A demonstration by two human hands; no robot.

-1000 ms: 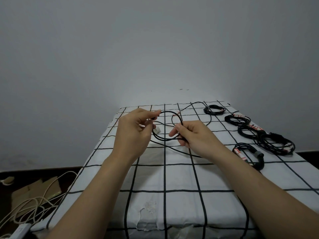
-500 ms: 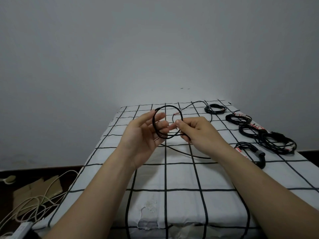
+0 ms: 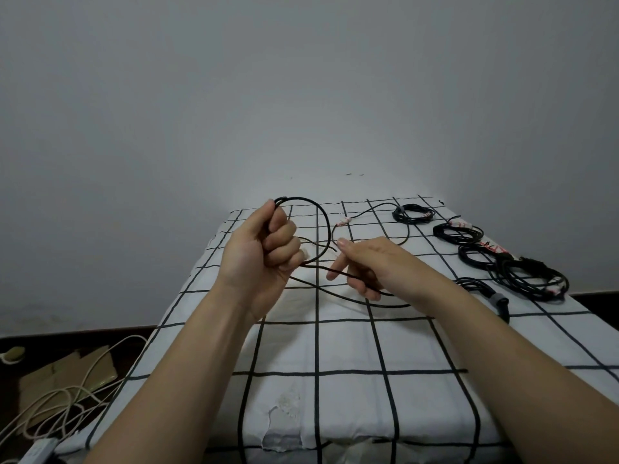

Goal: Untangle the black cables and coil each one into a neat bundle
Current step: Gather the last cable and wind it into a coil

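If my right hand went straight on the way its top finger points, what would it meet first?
Probably the loop of black cable held up by the left hand: the right hand points left, toward it. Depth is unclear, so it could pass just in front.

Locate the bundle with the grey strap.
In the head view, the grey-strapped bundle lies on the checked cloth at the right, beside the right forearm, nearer than the other coiled bundles.

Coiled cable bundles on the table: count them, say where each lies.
5, in a row down the right side: farthest bundle, second bundle, third bundle, biggest bundle, nearest bundle partly behind the right forearm.
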